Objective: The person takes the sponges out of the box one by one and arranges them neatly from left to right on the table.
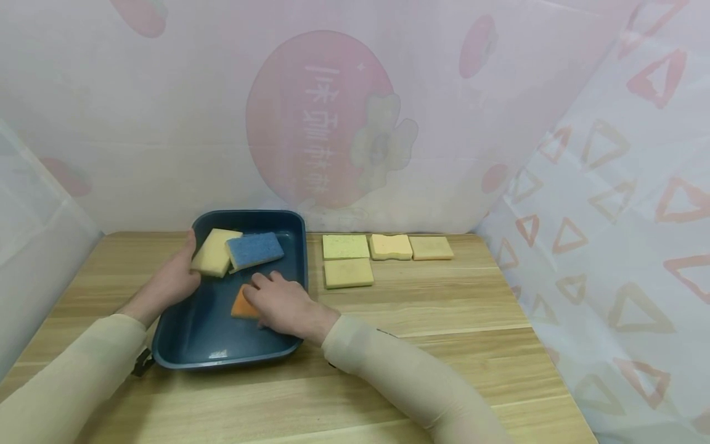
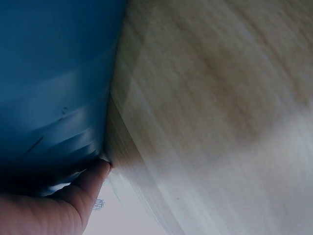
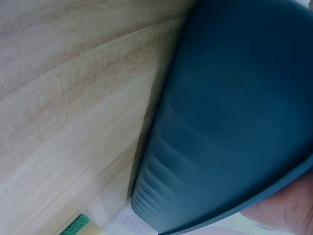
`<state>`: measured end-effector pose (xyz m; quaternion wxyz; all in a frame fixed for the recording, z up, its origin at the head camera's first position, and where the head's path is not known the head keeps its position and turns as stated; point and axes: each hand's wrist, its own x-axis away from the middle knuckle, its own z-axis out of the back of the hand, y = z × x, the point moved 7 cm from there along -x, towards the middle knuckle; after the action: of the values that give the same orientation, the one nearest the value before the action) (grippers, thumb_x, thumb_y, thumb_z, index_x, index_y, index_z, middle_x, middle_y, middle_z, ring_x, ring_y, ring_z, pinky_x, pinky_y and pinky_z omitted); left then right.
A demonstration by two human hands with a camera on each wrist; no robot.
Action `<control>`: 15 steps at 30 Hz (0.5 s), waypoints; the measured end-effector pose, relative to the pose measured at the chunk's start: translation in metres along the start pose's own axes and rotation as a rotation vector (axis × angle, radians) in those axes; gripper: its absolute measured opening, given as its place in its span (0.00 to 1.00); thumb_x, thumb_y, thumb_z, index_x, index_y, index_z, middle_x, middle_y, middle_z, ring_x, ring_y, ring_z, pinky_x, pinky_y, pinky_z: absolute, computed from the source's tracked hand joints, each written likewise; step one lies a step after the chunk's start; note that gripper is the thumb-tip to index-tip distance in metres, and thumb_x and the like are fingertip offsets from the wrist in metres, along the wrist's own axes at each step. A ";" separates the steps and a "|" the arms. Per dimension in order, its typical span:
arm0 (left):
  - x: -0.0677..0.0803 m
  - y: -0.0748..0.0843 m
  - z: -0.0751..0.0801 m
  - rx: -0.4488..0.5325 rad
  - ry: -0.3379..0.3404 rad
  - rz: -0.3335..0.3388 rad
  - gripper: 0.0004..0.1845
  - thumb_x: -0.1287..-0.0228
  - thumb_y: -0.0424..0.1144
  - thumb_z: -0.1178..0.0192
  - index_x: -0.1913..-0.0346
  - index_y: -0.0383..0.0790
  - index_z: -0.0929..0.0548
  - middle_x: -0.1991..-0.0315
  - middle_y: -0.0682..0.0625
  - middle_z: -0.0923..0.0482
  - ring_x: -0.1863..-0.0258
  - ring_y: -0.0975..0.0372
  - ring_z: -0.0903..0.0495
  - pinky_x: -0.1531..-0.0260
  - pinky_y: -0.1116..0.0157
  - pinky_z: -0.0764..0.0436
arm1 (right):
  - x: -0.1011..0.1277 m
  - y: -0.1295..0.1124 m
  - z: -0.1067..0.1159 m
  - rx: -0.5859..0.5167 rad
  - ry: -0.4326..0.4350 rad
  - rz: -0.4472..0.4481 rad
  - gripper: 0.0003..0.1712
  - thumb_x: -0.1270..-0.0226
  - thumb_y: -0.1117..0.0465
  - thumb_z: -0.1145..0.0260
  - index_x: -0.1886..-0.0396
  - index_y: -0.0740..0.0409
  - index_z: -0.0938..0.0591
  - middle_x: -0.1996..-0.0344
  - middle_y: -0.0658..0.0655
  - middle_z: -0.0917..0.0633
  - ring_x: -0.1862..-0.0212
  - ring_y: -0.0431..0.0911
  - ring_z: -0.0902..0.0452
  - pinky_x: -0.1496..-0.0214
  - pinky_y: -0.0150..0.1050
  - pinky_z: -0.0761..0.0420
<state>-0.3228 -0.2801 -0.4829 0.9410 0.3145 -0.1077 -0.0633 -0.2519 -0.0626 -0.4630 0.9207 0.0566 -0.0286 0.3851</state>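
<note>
A dark blue tray sits on the wooden table at the left. Inside it lie a pale yellow sponge, a blue sponge leaning partly on the yellow one, and an orange sponge. My left hand holds the tray's left rim beside the yellow sponge. In the left wrist view one finger presses the tray's outer wall. My right hand lies inside the tray with its fingers curled over the orange sponge, hiding most of it. The right wrist view shows only the tray wall.
Several sponges lie on the table right of the tray: a light green one, a yellow one, a tan one and a yellow-green one. Patterned plastic sheets wall in the table's back and sides.
</note>
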 end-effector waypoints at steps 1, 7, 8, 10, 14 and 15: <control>0.000 0.000 0.000 0.001 0.000 -0.001 0.55 0.23 0.24 0.52 0.08 0.24 0.79 0.17 0.04 0.49 0.70 0.50 0.26 0.71 0.58 0.25 | 0.000 0.000 0.000 0.001 0.002 0.003 0.36 0.19 0.41 0.20 0.18 0.39 0.19 0.28 0.46 0.15 0.40 0.44 0.19 0.55 0.34 0.11; 0.000 0.001 0.000 0.003 -0.001 -0.006 0.54 0.22 0.24 0.52 0.09 0.24 0.78 0.18 0.04 0.48 0.71 0.51 0.27 0.72 0.59 0.25 | -0.001 0.002 0.000 -0.005 0.009 0.005 0.29 0.14 0.46 0.24 0.20 0.39 0.17 0.29 0.46 0.15 0.41 0.45 0.18 0.55 0.35 0.10; 0.000 0.001 0.000 0.002 -0.001 -0.005 0.54 0.22 0.24 0.52 0.09 0.24 0.78 0.18 0.04 0.48 0.71 0.51 0.27 0.72 0.58 0.25 | -0.002 0.002 0.000 -0.010 0.009 0.004 0.28 0.13 0.46 0.25 0.20 0.39 0.17 0.29 0.46 0.14 0.41 0.45 0.18 0.55 0.36 0.10; 0.000 0.000 0.000 -0.002 -0.001 -0.005 0.55 0.23 0.24 0.52 0.08 0.24 0.78 0.18 0.04 0.49 0.71 0.51 0.27 0.71 0.58 0.25 | -0.003 0.004 0.000 -0.025 0.007 0.000 0.28 0.13 0.47 0.26 0.19 0.39 0.17 0.29 0.46 0.14 0.42 0.45 0.17 0.55 0.36 0.10; 0.000 -0.001 0.000 -0.009 -0.001 -0.004 0.55 0.23 0.24 0.52 0.08 0.24 0.78 0.17 0.04 0.49 0.70 0.50 0.26 0.71 0.57 0.25 | -0.005 0.007 -0.001 -0.055 -0.002 -0.011 0.28 0.14 0.48 0.26 0.20 0.40 0.16 0.29 0.46 0.14 0.41 0.44 0.17 0.54 0.37 0.10; -0.001 -0.002 0.000 -0.010 -0.002 -0.004 0.55 0.23 0.24 0.52 0.08 0.24 0.78 0.17 0.04 0.49 0.70 0.50 0.26 0.70 0.57 0.25 | -0.005 0.007 -0.001 -0.064 -0.004 -0.014 0.27 0.14 0.48 0.25 0.21 0.40 0.16 0.30 0.45 0.13 0.41 0.44 0.16 0.53 0.37 0.10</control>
<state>-0.3234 -0.2813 -0.4839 0.9423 0.3101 -0.1074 -0.0661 -0.2606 -0.0608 -0.4635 0.9247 0.0283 -0.0425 0.3772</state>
